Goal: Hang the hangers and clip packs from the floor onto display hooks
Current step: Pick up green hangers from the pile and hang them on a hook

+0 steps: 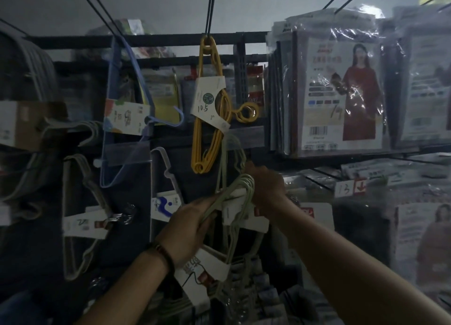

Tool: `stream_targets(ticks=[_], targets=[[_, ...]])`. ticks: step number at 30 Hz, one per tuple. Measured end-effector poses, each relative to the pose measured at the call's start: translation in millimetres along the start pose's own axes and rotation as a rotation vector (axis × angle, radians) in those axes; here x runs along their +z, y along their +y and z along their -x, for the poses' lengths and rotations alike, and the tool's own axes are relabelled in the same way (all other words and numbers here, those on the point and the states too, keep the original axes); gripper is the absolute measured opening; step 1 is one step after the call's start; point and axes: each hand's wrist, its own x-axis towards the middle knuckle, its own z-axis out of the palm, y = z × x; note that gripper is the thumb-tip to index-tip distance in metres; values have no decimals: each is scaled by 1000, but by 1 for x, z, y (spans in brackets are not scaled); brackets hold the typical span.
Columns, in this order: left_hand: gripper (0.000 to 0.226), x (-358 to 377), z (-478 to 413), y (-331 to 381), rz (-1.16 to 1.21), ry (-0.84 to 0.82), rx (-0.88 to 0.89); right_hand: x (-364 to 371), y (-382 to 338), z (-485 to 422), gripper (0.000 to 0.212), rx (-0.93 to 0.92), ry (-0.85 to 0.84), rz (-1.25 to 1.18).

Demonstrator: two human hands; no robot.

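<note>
Dim, grainy view. Pale light comes from above the yellow hangers [227, 109]; glare streaks the plastic-wrapped packs [341, 92] right of them; left of them, soft blur and deep shadow.

**A shop's hanging display of household goods**

We are looking at a shop. Bundles of yellow hangers [207, 134], blue hangers [111, 80] and pale hangers [241, 182] each wear a printed card band. The yellow bundle's card [207, 97] has "10.5" written on it by hand. The yellow and blue bundles hang from dark wire hooks [210, 9]. To the right, plastic-wrapped packs [341, 95] stand in rows, and the front one shows a product photo and a barcode [318, 130]. Below them a small white tag [344, 187] reads "13".
</note>
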Motion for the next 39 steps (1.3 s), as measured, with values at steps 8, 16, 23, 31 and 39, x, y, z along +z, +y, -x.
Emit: stream_targets(ticks=[8, 16, 23, 31, 39], targets=[[11, -11, 9, -5, 62, -38, -194, 38, -3, -54, 25, 23, -101, 28], [11, -3, 17, -6, 93, 79, -255, 40, 4, -57, 25, -134, -225, -64], [12, 33, 19, -14, 285, 209, -356, -26, -20, 88, 55, 5, -33, -680], [11, 42, -21, 20, 363, 241, -381, -4, -8, 106, 43, -99, 68, -275], [49, 41, -7, 33, 492, 110, -148, -11, 6, 106, 47, -84, 344, -265]])
